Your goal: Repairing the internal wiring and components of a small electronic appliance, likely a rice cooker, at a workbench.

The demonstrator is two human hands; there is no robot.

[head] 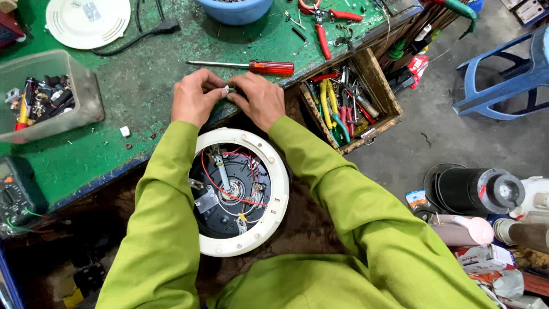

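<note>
My left hand [194, 96] and my right hand [260, 100] meet at the edge of the green workbench [143, 86], fingertips pinched together on a small metal part [229, 90]. Below them, on my lap, lies an upturned round white appliance base [226, 246] with its dark inside, red wires and metal contacts showing. A red-handled screwdriver [269, 67] lies on the bench just beyond my hands.
A wooden drawer of tools [349, 106] hangs open to the right. On the bench are a clear plastic box of parts [46, 94], a white round cover [87, 22], a blue bowl [234, 10], red pliers [323, 28] and a multimeter [17, 194]. A blue stool [506, 80] and appliance parts [477, 191] sit on the floor.
</note>
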